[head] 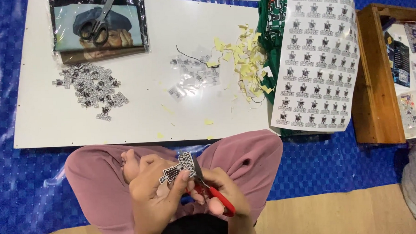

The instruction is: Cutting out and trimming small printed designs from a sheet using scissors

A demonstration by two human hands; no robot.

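I sat cross-legged on the blue mat point(30, 183) with my knees in pink trousers, my hands low in my lap. My left hand point(153, 197) pinched a black-and-white sticker cutout point(180, 166) between thumb and fingers, holding it up just above my knee. My right hand point(222, 192) was closed through the red-handled scissors point(215, 195), whose blades met the sticker's right edge; whether the blades were parted or together I could not tell, since my fingers covered them.

In front of me lay the white board point(139, 119). On its left sat a pile of cut-out stickers point(92, 88), and above that a bagged printed picture point(99, 26) with a grey pair of scissors point(96, 24) resting on it. Near the middle lay some small clear sticker pieces point(192, 73), and beside them a heap of yellow paper scraps point(245, 60). To the right, an uncut sticker sheet point(314, 58) draped over green cloth point(271, 18), close to a wooden tray point(375, 74).
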